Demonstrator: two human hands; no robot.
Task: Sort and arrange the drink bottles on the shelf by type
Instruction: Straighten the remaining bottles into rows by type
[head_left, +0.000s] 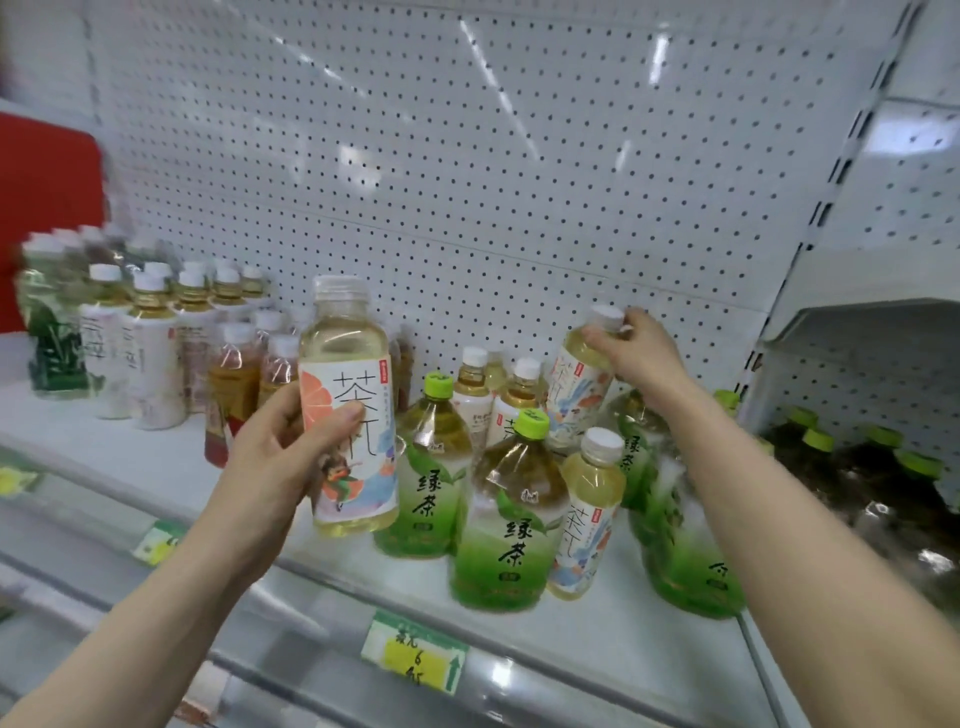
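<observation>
Price tag sat on the shelf edge, below and between the hands. Left hand was wrapped round the orange-label tea bottle, upright, clear of the shelf, full of pale yellow drink. Just right of it stood two green tea bottles, green-capped, with yellowish tea inside, and a small pale tea bottle beside the nearer one. Further back, right hand grasped the neck of a tilted tea bottle, also pale. Beyond the left hand, amber tea bottles stood before the pegboard.
</observation>
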